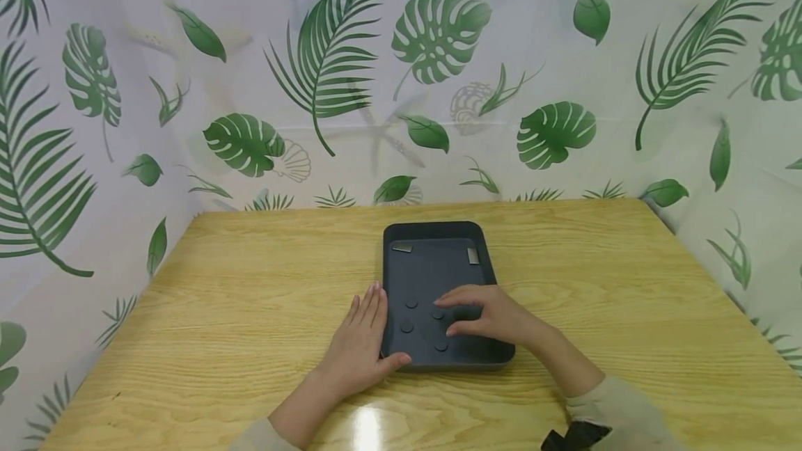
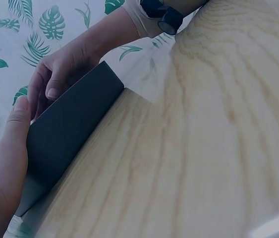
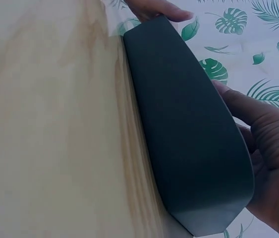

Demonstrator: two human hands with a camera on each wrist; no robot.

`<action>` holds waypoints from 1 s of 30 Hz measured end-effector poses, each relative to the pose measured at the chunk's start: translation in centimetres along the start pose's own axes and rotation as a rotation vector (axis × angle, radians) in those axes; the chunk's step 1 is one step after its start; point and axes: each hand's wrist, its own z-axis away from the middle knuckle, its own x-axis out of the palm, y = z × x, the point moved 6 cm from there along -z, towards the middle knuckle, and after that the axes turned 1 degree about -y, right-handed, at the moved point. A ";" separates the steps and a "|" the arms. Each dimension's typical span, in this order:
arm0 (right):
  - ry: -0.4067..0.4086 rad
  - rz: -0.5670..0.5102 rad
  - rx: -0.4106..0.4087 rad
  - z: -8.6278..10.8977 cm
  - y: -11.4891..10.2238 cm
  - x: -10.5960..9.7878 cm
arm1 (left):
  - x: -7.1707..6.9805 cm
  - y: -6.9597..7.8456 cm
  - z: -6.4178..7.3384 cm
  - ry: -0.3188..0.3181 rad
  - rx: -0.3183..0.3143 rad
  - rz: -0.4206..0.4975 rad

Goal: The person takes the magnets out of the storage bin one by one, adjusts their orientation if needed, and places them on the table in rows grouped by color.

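A dark grey rectangular tray [image 1: 446, 263] lies on the table. Flat against its left side rests my left hand [image 1: 360, 353], fingers straight and thumb over the near left corner of the rim. Several small dark round discs [image 1: 406, 326] lie in the near half of the tray. My right hand [image 1: 495, 313] reaches in over the right rim, with index finger and thumb parted beside one disc [image 1: 438, 314]; no disc is seen between the fingertips. In the right wrist view the tray's outer wall [image 3: 189, 134] hides the fingertips and the discs.
Two small shiny rectangular pieces lie near the tray's far end, one piece [image 1: 402, 248] at left and another piece [image 1: 473, 256] at right. The wooden table [image 1: 269, 277] meets a leaf-patterned cloth [image 1: 351, 165] behind. A black strap device [image 1: 573, 435] sits on the right sleeve.
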 end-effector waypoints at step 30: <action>-0.256 0.078 0.139 -0.6 1.1 2.4 | 0.3 -0.1 0.0 -0.046 -0.027 0.050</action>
